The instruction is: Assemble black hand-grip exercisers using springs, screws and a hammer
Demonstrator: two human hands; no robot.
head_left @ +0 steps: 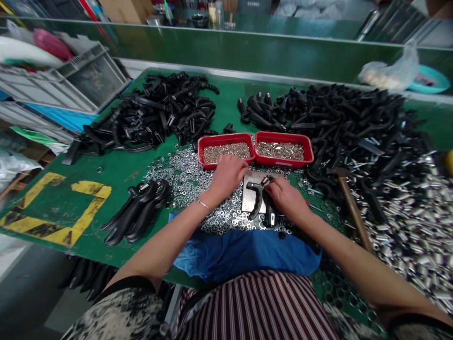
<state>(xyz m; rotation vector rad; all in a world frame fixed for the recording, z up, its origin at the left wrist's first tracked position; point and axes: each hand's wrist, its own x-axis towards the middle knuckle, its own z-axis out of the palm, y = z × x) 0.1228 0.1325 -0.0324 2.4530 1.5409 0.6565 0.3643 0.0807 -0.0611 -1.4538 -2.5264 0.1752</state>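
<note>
My right hand point(285, 194) grips a black plastic handle point(269, 208) by its upper end, where a small shiny metal piece shows. The handle is over a flat metal plate point(249, 200). Another curved black handle point(257, 196) lies on that plate, just left of the held one. Bent at the wrist, my left hand point(228, 175) hovers by the front edge of the left red tray point(208, 165), its fingertips drawn together near the plate. Whatever they may pinch is too small to make out. Small metal pins fill this tray and the right red tray point(283, 164).
Loose metal nuts and rings point(184, 179) surround the plate. Black handles are heaped at back left point(170, 104) and back right point(339, 113); several more point(141, 212) lie at left. A hammer point(354, 208) and metal sleeves point(414, 236) lie at right. Blue cloth point(244, 250) covers the front edge.
</note>
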